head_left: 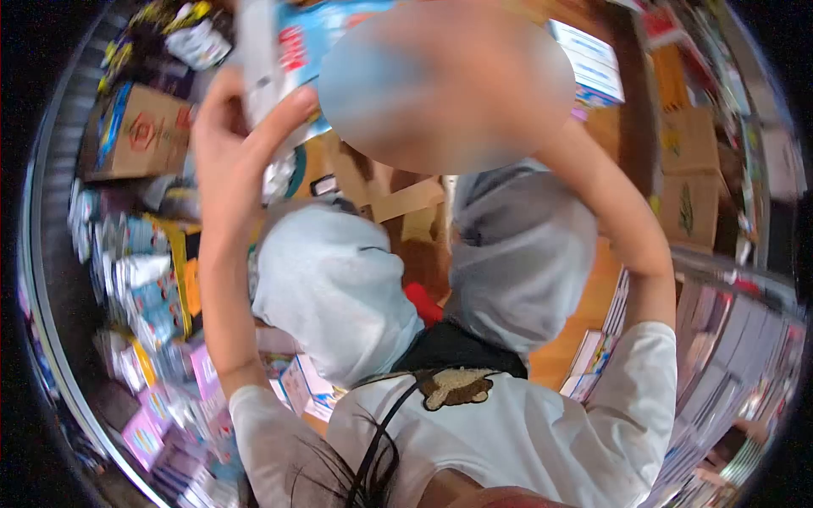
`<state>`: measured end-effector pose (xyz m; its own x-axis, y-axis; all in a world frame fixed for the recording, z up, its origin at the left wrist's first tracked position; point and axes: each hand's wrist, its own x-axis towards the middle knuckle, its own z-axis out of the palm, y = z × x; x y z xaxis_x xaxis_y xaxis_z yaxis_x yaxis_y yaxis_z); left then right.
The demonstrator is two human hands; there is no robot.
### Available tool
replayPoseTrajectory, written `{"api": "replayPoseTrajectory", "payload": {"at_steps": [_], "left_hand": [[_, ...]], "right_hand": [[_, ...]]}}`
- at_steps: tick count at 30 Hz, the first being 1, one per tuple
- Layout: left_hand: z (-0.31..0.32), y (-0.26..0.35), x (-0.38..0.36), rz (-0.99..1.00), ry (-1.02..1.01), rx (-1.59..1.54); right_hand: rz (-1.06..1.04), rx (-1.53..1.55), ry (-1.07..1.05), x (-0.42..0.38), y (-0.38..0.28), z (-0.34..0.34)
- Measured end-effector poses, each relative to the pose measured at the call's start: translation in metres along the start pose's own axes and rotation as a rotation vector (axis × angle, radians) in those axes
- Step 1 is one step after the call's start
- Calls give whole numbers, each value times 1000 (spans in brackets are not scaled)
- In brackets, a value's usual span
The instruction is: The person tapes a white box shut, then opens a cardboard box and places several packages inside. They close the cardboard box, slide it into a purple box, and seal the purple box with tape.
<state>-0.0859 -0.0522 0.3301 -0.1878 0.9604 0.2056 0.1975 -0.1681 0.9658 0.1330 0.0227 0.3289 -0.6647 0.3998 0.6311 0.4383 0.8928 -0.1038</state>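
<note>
At the top of the head view a blue and white box with red lettering is held up, its white side turned towards the left. My left hand is closed on the box's near left edge, thumb in front and fingers bent around the white side. My right hand reaches in from the right, beside the box. A smeared oval covers it, so its fingers and its contact with the box cannot be made out. Below lie my two knees in light grey trousers, with the wooden floor between them.
A cardboard box stands at the left, above many plastic-wrapped packs. Brown cardboard pieces and a dark phone-like object lie on the floor. A white-blue box is at upper right; stacked goods line the right.
</note>
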Motion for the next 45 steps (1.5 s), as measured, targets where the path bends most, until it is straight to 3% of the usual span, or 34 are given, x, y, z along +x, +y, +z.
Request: {"api": "replayPoseTrajectory", "payload": {"at_steps": [1,3,5,8,9,11,13,15,16,19,20,23,24,27,31,36,39,45], "left_hand": [[-2,-12,5,-37,-32,-35],[-12,-38,16,11,-214,-273],[-30,-83,32,-68,-385,-483],[-25,-151,33,-72,-286,42],[-21,-174,30,211,-298,391],[-9,-226,26,332,-393,838],[9,-253,18,576,-249,1000],[17,-284,23,499,-253,1031],[20,-287,26,465,-256,1045],[18,-272,47,-121,-522,1054],[15,-280,50,-134,-531,1075],[15,-294,46,-183,-301,929],[14,-303,46,-186,-273,870],[13,-319,40,-210,-79,687],[7,-310,19,-364,44,644],[19,-300,-18,-347,-38,692],[22,-285,-28,-464,-79,432],[26,-281,-31,-557,-97,402]], "right_hand": [[9,77,31,6,7,5],[6,45,-273,7,32,11],[55,413,-257,-7,49,41],[152,507,-247,-36,62,80],[191,562,-269,-44,63,91],[277,668,-315,-62,62,113],[358,858,-274,-82,59,147],[414,999,-241,-94,50,171],[418,1003,-348,-102,52,180],[300,775,-433,-106,57,191],[302,726,-461,-107,59,196],[278,580,-467,-118,63,210],[129,412,-427,-117,64,213],[347,399,-607,-127,57,214],[346,275,-524,-123,52,224],[344,126,-496,-139,61,249],[288,88,-520,-146,66,263],[196,-30,-456,-151,66,280]]}}
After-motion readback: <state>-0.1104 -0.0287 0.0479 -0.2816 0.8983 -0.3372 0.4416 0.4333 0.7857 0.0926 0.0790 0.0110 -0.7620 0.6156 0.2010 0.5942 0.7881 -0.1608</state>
